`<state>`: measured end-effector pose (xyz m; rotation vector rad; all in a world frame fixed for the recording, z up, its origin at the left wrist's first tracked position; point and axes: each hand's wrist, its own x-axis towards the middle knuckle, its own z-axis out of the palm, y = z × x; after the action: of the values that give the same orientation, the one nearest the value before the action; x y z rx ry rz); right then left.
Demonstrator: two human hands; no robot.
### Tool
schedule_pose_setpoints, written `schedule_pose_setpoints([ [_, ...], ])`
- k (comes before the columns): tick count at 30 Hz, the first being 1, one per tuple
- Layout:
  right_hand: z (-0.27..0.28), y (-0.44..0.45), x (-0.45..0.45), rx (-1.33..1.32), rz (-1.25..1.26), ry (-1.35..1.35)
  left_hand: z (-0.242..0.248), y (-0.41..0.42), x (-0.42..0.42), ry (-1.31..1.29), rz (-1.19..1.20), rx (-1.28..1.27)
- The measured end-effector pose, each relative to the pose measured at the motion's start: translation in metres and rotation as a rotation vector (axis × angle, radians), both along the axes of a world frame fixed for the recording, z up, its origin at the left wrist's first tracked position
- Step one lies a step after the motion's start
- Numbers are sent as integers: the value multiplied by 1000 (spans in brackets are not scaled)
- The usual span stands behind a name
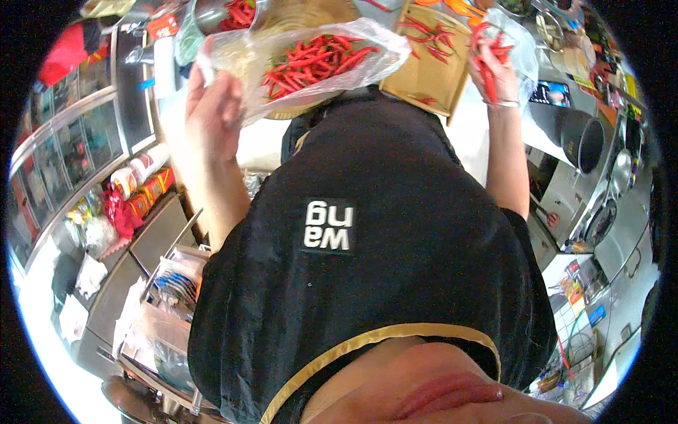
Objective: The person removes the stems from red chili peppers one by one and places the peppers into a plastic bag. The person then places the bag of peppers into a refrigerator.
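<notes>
My left hand (pixel 214 100) pinches the left edge of a clear plastic bag (pixel 381 45) and lifts it. The bag gapes, showing a heap of fresh red chili peppers with green stems (pixel 323 63). Off to the right, my right hand (pixel 495 74) is closed around a bunch of red chilies (pixel 488 87), some hanging down past the fingers. Between the hands lies a bamboo tray (pixel 424 79), with several more chilies (pixel 437 40) scattered on its surface.
A metal bowl (pixel 198 16) with red chilies stands at the top left. A round woven tray (pixel 302 13) lies behind the bag. Orange-handled scissors (pixel 466 8) sit at the top. Beside my right hand are another plastic bag (pixel 524 58) and a phone (pixel 551 93) with its screen lit.
</notes>
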<state>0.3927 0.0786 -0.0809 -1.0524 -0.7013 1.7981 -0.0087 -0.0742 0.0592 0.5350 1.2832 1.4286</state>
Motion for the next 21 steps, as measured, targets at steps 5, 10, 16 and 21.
schedule_pose_setpoints([
  [5,82,-10,-90,125,522,185,-9,3,7,22,-86,31],
  [10,85,0,-221,584,1219,-516,5,-5,15,-133,-89,22],
  [16,62,10,-296,1311,1274,-487,3,-5,5,38,-11,36],
  [21,134,3,-227,1090,862,-672,-13,-19,-21,-4,67,152],
])
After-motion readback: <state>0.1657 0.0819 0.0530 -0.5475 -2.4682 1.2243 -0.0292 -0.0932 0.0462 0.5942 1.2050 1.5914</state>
